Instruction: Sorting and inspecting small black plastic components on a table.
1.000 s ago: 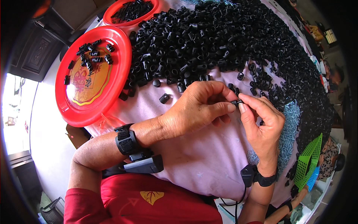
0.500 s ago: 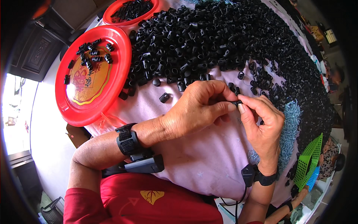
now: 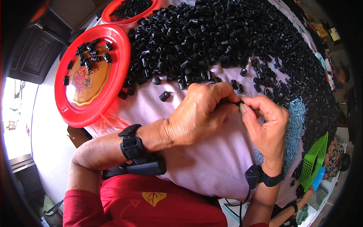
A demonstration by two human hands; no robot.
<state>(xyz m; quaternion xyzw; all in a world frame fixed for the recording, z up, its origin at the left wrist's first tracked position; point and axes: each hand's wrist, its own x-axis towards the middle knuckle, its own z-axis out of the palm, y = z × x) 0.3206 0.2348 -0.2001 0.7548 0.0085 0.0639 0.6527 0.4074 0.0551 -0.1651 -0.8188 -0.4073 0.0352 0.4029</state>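
A small black plastic cord lock sits between the fingertips of both hands, mostly covered by them. My left hand reaches in from the left with thumb and forefinger closed on one side of it. My right hand pinches the other side between thumb and forefinger. Just beyond the fingers begins a big heap of black cord lock parts, hollow barrels and rounded pieces. One loose black part lies on the pink cloth by my left hand.
A red plate at the left bears several black cord locks. Behind it stands a second red dish of small black parts. Blue-grey mesh fabric lies beside my right hand, with a green basket farther right. Another person's forearm shows lower right.
Both hands keep their pinch at nearly the same place. My left thumb has bent inward, and the black piece is more hidden between the fingers. The whole view has shifted slightly.
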